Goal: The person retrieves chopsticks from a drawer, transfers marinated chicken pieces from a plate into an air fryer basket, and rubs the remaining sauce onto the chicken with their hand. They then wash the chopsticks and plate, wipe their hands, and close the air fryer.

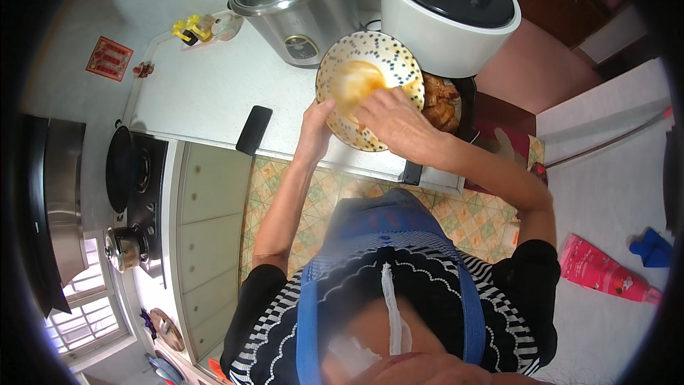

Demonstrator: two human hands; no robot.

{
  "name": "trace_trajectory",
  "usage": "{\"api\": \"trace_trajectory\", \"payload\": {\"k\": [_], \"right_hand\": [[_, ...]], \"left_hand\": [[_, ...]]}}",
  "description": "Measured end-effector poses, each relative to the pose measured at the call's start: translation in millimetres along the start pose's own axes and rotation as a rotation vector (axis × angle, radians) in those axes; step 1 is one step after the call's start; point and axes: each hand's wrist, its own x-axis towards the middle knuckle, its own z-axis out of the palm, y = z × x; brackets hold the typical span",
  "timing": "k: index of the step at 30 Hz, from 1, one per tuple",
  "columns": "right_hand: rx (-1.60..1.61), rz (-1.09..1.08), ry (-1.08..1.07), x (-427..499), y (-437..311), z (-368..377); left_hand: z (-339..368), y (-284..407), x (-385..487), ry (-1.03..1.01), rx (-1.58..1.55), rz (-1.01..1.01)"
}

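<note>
My left hand point(316, 127) grips the near-left rim of a white bowl with a dark speckled pattern point(377, 43), thumb over the edge. The bowl is tilted towards me, and an orange-brown sauce point(368, 77) smears its inside. My right hand point(398, 120) reaches into the bowl, its fingers against the sauced inner surface. Those fingertips are blurred, and whether they hold anything is unclear. Browned cooked meat pieces point(442, 104) lie in a black air fryer basket point(468, 99), partly hidden behind the bowl and my right hand.
Behind the bowl stand a steel electric cooker with a glass lid point(299, 21) and a white air fryer point(443, 37). A black phone point(254, 129) lies at the edge of the white counter point(214, 85). Bottles with yellow tops point(199, 28) sit far left. A stove point(147, 182) is at left.
</note>
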Motion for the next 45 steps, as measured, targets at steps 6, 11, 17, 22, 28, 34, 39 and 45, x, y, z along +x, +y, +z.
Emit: {"api": "trace_trajectory", "payload": {"k": [6,11,17,22,28,34,39,45], "right_hand": [[0.384,0.065,0.156,1.7,-23.5,1.4],[0.507,0.061,0.186,-6.4,-43.1,13.2],[0.255,0.130,0.102,-40.8,-20.4,23.6],[-0.042,0.168,0.080,-55.8,25.6,36.3],[-0.169,0.151,0.246,-55.5,65.2,32.0],[0.049,0.082,0.424,-42.1,64.0,10.4],[0.196,0.171,0.295,-55.3,84.1,-11.6],[0.363,0.176,0.244,-79.8,107.0,-20.2]], "left_hand": [[10.5,-17.7,-2.5,0.054,-0.033,0.135],[15.9,-21.5,-6.5,0.093,-0.014,0.154],[19.3,-14.9,-1.4,0.167,-0.074,0.141],[18.4,3.9,-6.0,0.190,0.037,0.078],[35.4,13.5,-5.2,0.170,0.141,0.089],[45.8,23.1,7.6,0.203,0.456,0.350],[49.4,24.3,14.7,0.226,0.508,0.370],[55.7,17.0,13.5,0.276,0.475,0.368]]}}
